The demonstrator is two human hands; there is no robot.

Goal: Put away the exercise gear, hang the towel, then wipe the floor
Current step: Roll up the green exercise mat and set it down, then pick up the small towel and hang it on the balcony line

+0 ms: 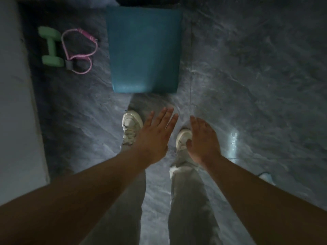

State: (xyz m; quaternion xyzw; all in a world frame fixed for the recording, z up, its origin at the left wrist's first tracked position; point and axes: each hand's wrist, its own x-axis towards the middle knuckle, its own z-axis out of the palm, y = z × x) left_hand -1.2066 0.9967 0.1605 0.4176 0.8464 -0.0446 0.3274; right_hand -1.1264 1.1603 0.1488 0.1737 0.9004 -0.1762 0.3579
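Observation:
A teal exercise mat (144, 50) lies flat on the grey marble floor (247, 76) straight ahead of my feet. To its left rest a green dumbbell (51, 46) and a pink resistance band (79, 52) with a dark strap, side by side near the wall. My left hand (156, 137) and my right hand (203, 140) are stretched out in front of me above my shoes, palms down, fingers apart, holding nothing. Both hands are short of the mat's near edge. No towel is in view.
A pale wall or cabinet side (16, 103) runs down the left edge. A dark object (146, 0) sits at the mat's far end, cut off by the frame. My white shoes (131, 124) stand just before the mat. A bright glare spot (233, 140) shows on the floor at right.

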